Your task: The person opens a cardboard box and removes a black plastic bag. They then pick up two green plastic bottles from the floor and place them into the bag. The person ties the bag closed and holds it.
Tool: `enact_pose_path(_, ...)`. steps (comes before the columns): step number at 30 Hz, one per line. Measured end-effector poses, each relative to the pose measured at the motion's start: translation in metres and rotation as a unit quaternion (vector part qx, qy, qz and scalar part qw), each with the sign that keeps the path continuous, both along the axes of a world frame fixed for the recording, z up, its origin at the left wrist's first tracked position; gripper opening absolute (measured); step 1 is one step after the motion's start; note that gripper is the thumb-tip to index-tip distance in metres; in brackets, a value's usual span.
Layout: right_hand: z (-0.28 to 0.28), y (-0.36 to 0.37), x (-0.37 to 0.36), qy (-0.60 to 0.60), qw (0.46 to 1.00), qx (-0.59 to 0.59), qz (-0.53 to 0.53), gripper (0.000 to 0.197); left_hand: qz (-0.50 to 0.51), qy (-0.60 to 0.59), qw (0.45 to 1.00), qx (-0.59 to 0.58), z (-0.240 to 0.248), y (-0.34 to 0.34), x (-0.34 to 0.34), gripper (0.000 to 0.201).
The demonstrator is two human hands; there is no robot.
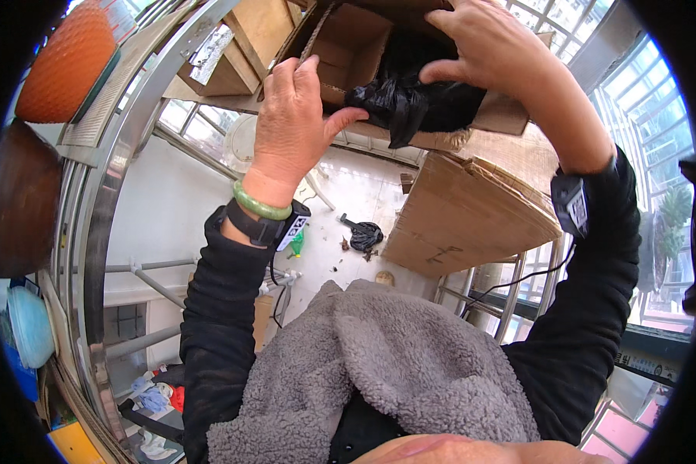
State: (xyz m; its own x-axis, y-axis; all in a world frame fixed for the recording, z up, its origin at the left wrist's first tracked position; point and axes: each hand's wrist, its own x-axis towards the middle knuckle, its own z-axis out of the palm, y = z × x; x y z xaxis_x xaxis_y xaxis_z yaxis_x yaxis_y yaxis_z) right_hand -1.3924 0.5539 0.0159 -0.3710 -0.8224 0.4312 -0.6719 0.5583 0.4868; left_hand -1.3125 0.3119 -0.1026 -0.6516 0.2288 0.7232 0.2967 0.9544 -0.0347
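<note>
The left hand (290,127) lies along the near left side of an open cardboard box (352,46), its bent fingers at the brown corrugated edge and its thumb stretched toward a crumpled black plastic bag (410,104). Whether those fingers grip the edge, I cannot tell. The right hand (491,50) is spread over the box's right part, fingers and thumb wide apart, the thumb just beside the bag; contact there is unclear. The bag sits inside the box, thin, glossy and creased, its twisted end drooping over the near rim.

A smooth, rounded green bangle (260,203) circles the left wrist above a black strap (253,228). Below the box, a larger carton (464,220) tilts, its flat panels meeting in worn, layered edges. Another black bag (366,235) lies bunched on the pale floor (317,274). Nubbly grey fleece (417,340) covers the person's front. At left, a dimpled orange object (62,66) stands beyond a shiny metal rail (110,185).
</note>
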Motion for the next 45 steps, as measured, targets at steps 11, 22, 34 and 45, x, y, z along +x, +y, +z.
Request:
enact_pose_path(11, -0.044, 0.005, 0.020, -0.409, 0.910, 0.059, -0.033, 0.082, 0.044, 0.001, 0.998, 0.049, -0.004, 0.005, 0.002, 0.102)
enact_pose_path(22, -0.054, 0.056, -0.039, -0.394, 0.816, -0.423, -0.024, 0.024, 0.044, 0.032, 0.994, 0.099, 0.011, -0.008, -0.036, 0.078)
enact_pose_path(34, -0.040, 0.056, -0.059, -0.527, 0.501, -0.686, 0.031, 0.017, 0.057, 0.096, 0.978, 0.174, 0.051, -0.009, -0.052, 0.072)
enact_pose_path(45, -0.062, 0.079, -0.088, -0.440, 0.376, -0.815, 0.031, 0.019, 0.102, 0.125, 0.973, 0.162, 0.059, -0.021, -0.064, 0.073)
